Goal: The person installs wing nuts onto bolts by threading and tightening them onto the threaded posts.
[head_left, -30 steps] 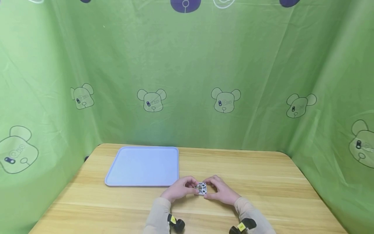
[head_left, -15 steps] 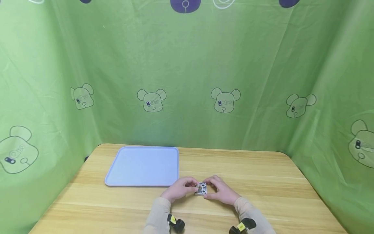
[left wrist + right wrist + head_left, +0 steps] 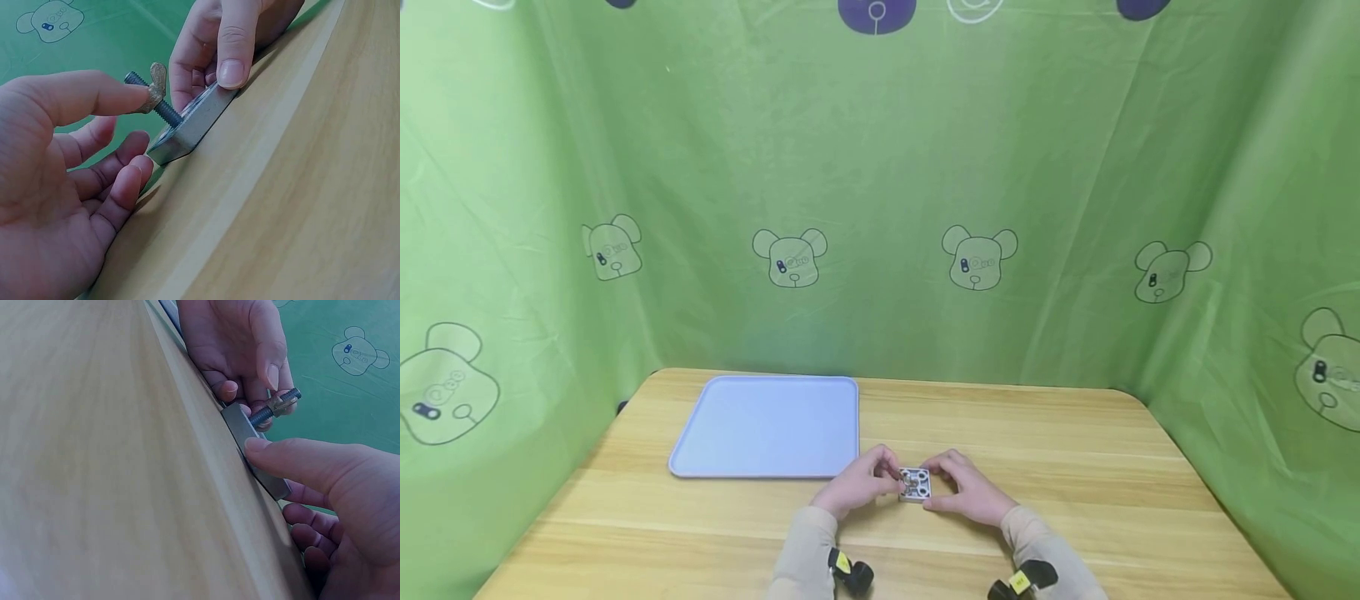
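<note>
A wing nut (image 3: 155,89) sits on a threaded bolt (image 3: 166,114) standing out of a small, thick, square metal plate (image 3: 915,493). My left hand (image 3: 855,487) is at the plate's left side, its thumb and forefinger at the wing nut; the left wrist view shows one digit against a wing. The left hand's other fingers curl loosely beside the plate. From the right, my right hand (image 3: 973,492) grips the plate's edge between thumb and fingers. In the right wrist view its thumb (image 3: 256,444) presses the near side face.
A pale blue-violet tray (image 3: 767,427) lies left of the hands on the wooden table (image 3: 1030,433). Green curtains (image 3: 880,167) printed with bear heads hang behind and at both sides. Wrist cameras (image 3: 854,575) are strapped over the sleeves.
My left hand's fingers have drawn slightly left, uncovering more of the plate and the wing nut. The right hand keeps its grip in the same place.
</note>
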A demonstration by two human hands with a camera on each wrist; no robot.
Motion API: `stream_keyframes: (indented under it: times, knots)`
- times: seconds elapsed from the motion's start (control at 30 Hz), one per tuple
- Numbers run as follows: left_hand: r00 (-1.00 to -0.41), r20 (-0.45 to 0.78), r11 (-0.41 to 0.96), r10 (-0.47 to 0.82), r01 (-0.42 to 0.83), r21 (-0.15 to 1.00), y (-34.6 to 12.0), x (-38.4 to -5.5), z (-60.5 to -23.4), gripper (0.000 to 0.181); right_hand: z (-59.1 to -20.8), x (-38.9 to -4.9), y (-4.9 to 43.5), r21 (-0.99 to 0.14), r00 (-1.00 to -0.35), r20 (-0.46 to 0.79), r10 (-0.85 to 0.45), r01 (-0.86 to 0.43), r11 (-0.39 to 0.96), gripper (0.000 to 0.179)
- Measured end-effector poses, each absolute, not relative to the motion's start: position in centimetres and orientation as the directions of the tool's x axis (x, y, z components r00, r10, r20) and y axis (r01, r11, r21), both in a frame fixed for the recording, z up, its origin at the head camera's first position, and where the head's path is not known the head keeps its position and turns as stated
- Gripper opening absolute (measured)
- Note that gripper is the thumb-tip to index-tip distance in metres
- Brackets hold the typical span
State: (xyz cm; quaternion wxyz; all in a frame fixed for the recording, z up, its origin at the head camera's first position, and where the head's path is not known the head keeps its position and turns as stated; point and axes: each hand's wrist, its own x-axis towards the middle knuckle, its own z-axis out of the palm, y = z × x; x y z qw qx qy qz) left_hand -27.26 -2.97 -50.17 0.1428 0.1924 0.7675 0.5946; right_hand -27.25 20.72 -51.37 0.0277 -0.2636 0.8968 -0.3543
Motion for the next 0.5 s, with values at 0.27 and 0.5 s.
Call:
stream_keyframes:
  times: [0.27,0.5]
  knots:
    - [-0.887,0.004,0.246,0.463,0.133,0.960,-2.82,-27.26,-50.17,0.025,-51.33,-27.20,20.69,-0.646,-0.864,0.138,-0.485,-0.450,0.617,0.051]
    - [-0.875,0.004,0.225,0.484,0.129,0.966,-2.72,-27.30,-50.19,0.031,-51.42,-27.24,20.71,-0.656,-0.869,0.132,-0.478,-0.438,0.615,0.050]
